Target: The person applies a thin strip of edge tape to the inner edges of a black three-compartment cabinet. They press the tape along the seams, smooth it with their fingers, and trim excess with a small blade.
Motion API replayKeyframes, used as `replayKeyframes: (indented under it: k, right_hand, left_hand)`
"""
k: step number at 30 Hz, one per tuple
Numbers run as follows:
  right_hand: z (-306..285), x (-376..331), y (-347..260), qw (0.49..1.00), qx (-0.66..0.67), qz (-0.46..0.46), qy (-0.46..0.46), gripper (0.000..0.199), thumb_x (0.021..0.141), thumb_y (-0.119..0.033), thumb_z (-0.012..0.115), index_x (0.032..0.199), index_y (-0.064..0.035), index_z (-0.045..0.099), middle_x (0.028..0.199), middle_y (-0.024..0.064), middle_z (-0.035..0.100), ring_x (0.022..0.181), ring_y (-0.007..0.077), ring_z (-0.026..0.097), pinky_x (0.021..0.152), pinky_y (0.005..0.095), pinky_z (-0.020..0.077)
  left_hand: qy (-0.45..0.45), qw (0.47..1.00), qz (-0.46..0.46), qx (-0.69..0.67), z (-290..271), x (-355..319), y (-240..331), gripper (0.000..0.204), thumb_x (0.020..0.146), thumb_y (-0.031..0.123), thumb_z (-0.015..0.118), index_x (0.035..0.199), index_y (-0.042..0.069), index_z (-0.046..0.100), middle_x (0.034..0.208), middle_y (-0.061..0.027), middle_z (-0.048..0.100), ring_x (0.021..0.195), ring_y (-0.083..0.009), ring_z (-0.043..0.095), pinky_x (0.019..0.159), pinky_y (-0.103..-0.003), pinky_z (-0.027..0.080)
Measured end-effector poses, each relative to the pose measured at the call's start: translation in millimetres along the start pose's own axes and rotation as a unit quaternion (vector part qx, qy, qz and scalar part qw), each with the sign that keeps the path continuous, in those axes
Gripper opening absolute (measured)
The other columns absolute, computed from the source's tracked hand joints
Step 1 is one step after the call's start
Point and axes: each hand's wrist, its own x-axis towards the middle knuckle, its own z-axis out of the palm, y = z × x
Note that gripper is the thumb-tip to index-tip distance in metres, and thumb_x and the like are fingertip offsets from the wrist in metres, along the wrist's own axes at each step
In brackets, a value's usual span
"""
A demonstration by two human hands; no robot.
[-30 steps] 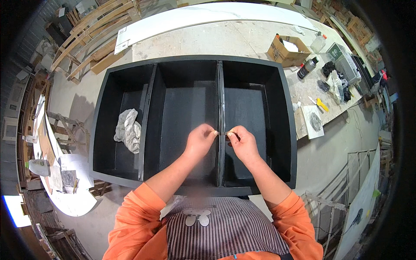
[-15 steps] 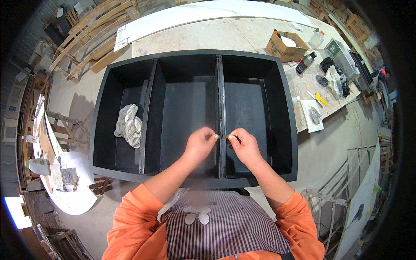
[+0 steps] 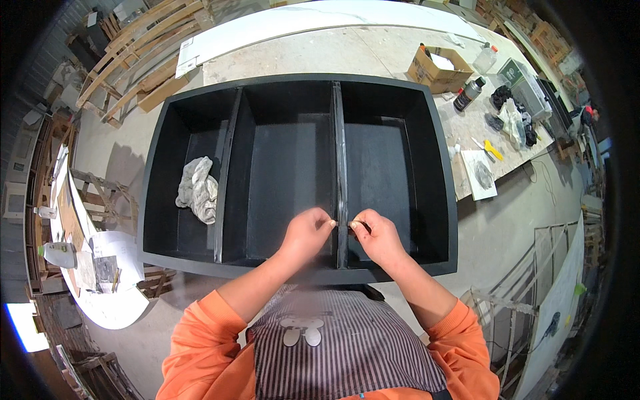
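A black open box [image 3: 294,262] with two dividers lies across the front of the worktable. At the right-hand divider [image 3: 339,153], my left hand [image 3: 308,233] is closed in a pinch on its left side. Opposite it, my right hand [image 3: 377,235] pinches on the right side. Whatever thin, small piece sits between the fingertips over the divider's top edge is too small to make out. Greyish streaks mark that edge. In the left compartment lies a crumpled whitish rag [image 3: 198,191].
On the worktable [image 3: 280,57] at right stand a cardboard box [image 3: 437,70], a dark bottle [image 3: 469,94] and a yellow-handled scraper [image 3: 493,149]. A white board with a grey smear [image 3: 479,175] overhangs its edge. A long white slab [image 3: 320,17] lies at the back.
Both pinched hands have slid a little toward me along the divider. The rag and the box stay in place.
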Motion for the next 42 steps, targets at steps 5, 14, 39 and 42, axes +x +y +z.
replayKeyframes:
  k: [5,14,39,42]
  right_hand:
    - [-3.3,-11.7,-5.4,0.999,-0.041,-0.018,-0.008,0.014,0.091,-0.014,0.066,0.093,-0.0009,0.061,0.083,0.0183,0.067,0.077,0.0339,0.067,0.069,0.0396,0.0524]
    - [-9.8,-27.0,-11.2,0.993,-0.095,-0.023,-0.059,0.016,0.091,-0.018,0.064,0.091,-0.0023,0.062,0.082,0.0181,0.067,0.077,0.0365,0.066,0.068,0.0427,0.0516]
    - [-21.8,-41.7,-7.1,0.979,-0.064,-0.054,-0.188,0.013,0.089,-0.013,0.067,0.091,-0.0011,0.062,0.079,0.0158,0.065,0.069,0.0298,0.064,0.064,0.0369,0.05]
    - [-23.0,-40.5,-7.5,0.976,-0.056,-0.044,-0.205,0.013,0.09,-0.013,0.068,0.092,-0.0011,0.064,0.079,0.0144,0.066,0.068,0.0268,0.063,0.064,0.0351,0.0497]
  left_hand:
    - [-0.014,1.0,0.009,0.001,-0.4,-11.3,0.5,0.019,0.087,0.018,0.069,0.088,-0.001,0.067,0.079,-0.0105,0.067,0.072,-0.0156,0.063,0.068,-0.031,0.051]
    - [-0.062,0.998,-0.004,-0.004,-4.5,-27.4,0.9,0.02,0.088,0.018,0.069,0.087,-0.002,0.067,0.077,-0.0097,0.067,0.07,-0.0149,0.062,0.067,-0.03,0.05]
    - [-0.242,0.97,-0.022,0.025,-15.5,-36.5,-1.1,0.023,0.086,0.025,0.067,0.087,0.002,0.067,0.082,-0.0144,0.068,0.078,-0.0284,0.066,0.071,-0.039,0.051]
    - [-0.235,0.971,-0.018,0.036,-14.9,-35.5,-0.5,0.021,0.087,0.021,0.071,0.087,0.0,0.068,0.078,-0.01,0.069,0.07,-0.0159,0.063,0.067,-0.031,0.051]
